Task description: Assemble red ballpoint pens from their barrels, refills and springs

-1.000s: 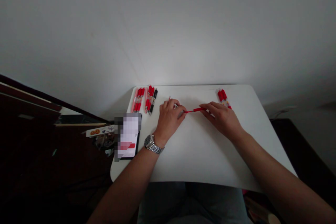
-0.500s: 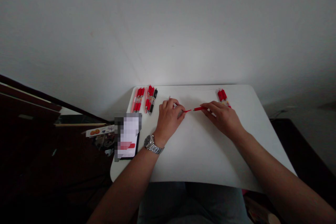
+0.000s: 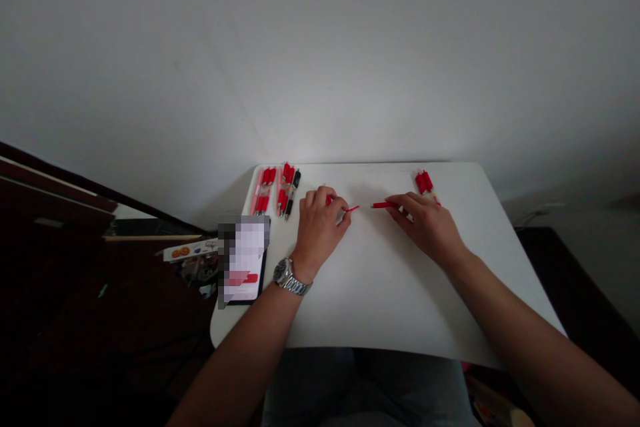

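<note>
My left hand point(image 3: 320, 223), with a metal watch on its wrist, is closed round a thin red pen refill point(image 3: 353, 209) whose tip sticks out to the right. My right hand point(image 3: 425, 223) is closed on a red pen barrel point(image 3: 384, 205) that points left at the refill. A small gap separates the two parts. Both hands rest on the white table point(image 3: 380, 280) near its far middle.
Several red pens and one black pen point(image 3: 277, 190) lie in a row at the table's far left. Two red pens point(image 3: 424, 183) lie at the far right. A phone point(image 3: 245, 257) sits at the left edge. The wall stands close behind the table.
The refill and barrel were joined between my hands; now they are apart, my right hand having drawn the barrel slightly to the right.
</note>
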The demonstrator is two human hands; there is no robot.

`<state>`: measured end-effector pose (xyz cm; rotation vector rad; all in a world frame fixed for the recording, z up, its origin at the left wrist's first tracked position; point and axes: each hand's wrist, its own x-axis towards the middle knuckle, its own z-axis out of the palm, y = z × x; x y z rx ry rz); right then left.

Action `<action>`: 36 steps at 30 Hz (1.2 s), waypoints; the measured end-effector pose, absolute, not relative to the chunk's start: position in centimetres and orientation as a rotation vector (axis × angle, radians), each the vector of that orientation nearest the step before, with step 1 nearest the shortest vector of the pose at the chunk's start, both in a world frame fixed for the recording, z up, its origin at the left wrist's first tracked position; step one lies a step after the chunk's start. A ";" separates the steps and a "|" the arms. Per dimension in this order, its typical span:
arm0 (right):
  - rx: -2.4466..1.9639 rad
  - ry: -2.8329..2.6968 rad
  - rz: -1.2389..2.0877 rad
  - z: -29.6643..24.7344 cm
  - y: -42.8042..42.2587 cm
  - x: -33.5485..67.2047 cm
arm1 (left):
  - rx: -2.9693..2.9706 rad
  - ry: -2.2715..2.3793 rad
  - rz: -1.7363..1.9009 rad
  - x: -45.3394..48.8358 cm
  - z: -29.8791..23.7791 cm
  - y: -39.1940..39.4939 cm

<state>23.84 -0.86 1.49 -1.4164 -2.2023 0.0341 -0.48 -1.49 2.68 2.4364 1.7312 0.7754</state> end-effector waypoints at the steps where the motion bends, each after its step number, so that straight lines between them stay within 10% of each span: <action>1: -1.423 -2.202 0.035 1.5 -0.8 23.8 | 2.436 1.740 0.773 -0.5 2.7 -1.5; 36: -1.411 -2.225 0.170 1.0 -0.7 23.5 | 2.520 1.544 0.729 -0.6 1.9 -1.3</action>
